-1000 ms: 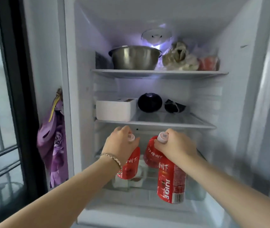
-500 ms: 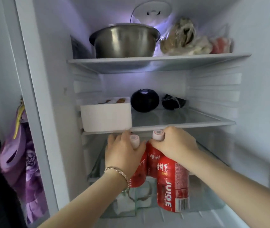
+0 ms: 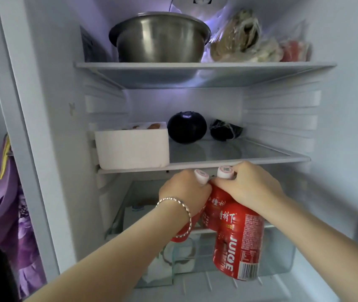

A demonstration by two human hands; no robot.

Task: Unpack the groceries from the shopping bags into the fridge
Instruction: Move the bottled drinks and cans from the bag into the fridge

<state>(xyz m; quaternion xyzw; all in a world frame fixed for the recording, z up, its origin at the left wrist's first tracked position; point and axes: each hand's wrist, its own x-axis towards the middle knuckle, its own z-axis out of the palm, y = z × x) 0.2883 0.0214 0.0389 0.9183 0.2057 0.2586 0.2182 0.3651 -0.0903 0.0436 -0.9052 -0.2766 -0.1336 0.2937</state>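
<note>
The fridge point(image 3: 49, 149) stands open in front of me. My left hand point(image 3: 184, 192) grips a red juice bottle point(image 3: 181, 233) by the neck, its white cap point(image 3: 201, 176) showing above my fingers. My right hand point(image 3: 252, 186) grips the neck of a second white-capped red bottle point(image 3: 239, 243) labelled JUICE. A third red bottle point(image 3: 216, 208) is pressed between the two; which hand holds it is hidden. The caps sit just under the front edge of the middle glass shelf point(image 3: 239, 159). All the bottles hang in front of the lower compartment.
On the top shelf stand a steel pot point(image 3: 160, 38) and bagged food point(image 3: 239, 40). The middle shelf carries a white box point(image 3: 132, 144), a dark round eggplant point(image 3: 186, 127) and a dark bag point(image 3: 225, 129). A glass-fronted drawer point(image 3: 278, 258) lies below. Purple cloth point(image 3: 6, 203) hangs at the left.
Both hands have come together and risen with the bottles toward the middle shelf's front edge. The view has moved closer to the fridge.
</note>
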